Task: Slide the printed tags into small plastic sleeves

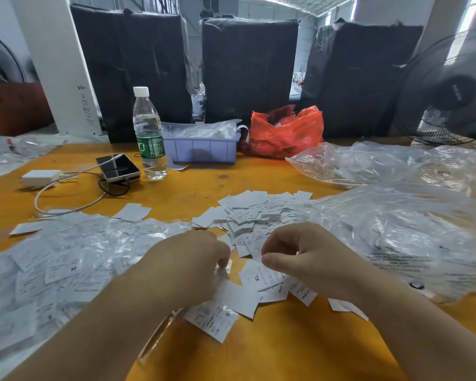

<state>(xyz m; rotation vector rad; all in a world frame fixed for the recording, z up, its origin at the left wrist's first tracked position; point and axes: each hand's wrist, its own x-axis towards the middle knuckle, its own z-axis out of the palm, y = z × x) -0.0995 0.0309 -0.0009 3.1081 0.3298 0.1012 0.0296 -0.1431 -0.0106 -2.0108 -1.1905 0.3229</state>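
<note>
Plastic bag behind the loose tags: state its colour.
The plastic bag is red-orange, translucent and crumpled; the head view, the only one, shows it.

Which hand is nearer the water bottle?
Left. The left hand lies below and slightly right of the water bottle; the right hand sits farther right.

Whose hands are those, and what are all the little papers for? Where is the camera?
The camera sits on a person's head, looking down at their own two hands. The left hand pinches a small clear plastic sleeve. The right hand pinches a printed tag to slide into it. On the orange table lie loose tags in the middle and already sleeved tags on the left. Farther back stand a water bottle, a phone, a purple tray and a red bag.
</note>
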